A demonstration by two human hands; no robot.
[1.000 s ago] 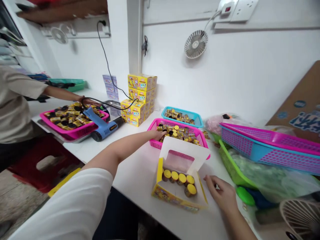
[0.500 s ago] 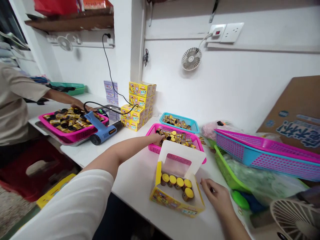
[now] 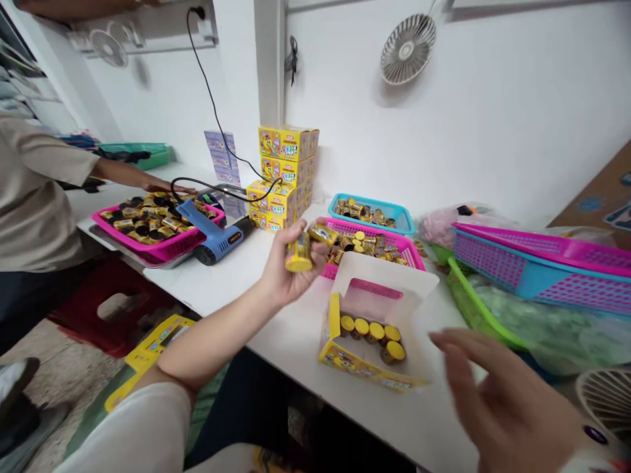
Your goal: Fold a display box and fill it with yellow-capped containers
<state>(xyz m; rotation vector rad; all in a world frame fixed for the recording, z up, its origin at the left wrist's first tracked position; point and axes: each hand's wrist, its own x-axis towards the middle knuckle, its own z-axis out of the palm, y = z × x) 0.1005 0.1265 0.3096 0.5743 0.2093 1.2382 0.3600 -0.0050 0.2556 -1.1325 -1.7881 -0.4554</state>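
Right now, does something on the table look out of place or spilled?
Perhaps: small gold pieces lie loose on the white table, just right of the pink basket, while similar-looking ones sit inside it.

a white table (image 3: 231,266) bears an open box (image 3: 348,361), a pink basket (image 3: 415,255) and stacked yellow boxes (image 3: 286,169).

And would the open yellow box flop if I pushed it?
The open box looks like thin card, so its sides might flex. Its raised lid would probably wobble. The upright pots have space beside them, so could topple.
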